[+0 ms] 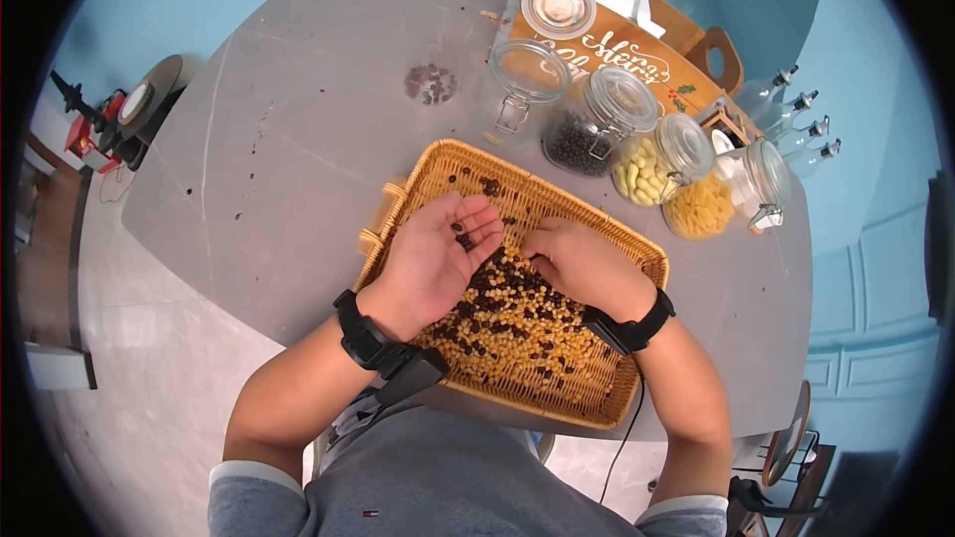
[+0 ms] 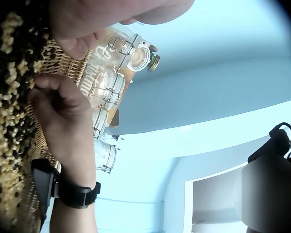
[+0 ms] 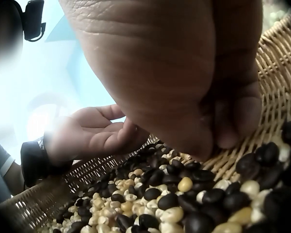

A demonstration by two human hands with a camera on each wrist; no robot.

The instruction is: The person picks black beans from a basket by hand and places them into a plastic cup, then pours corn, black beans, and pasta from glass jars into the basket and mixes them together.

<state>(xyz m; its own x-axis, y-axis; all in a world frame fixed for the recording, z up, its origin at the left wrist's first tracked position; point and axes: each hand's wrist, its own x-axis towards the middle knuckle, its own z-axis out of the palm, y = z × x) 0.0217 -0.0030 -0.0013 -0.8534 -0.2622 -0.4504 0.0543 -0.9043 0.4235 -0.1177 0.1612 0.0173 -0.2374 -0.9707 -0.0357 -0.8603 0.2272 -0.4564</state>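
A rectangular wicker basket holds mixed dark beans and yellow corn kernels. My left hand is palm up over the basket's left half, its fingers loosely bent, with several dark beans lying on them. Just right of it, my right hand reaches down into the basket with its fingers curled and the thumb close to the fingertips. In the right wrist view those fingertips are right over the beans near the woven wall; I cannot tell whether a bean is between them.
Lidded glass jars stand behind the basket: one of dark beans, one of peanuts, one of pasta. A clear container with dark pieces sits farther left. A wooden crate and glass bottles line the back right.
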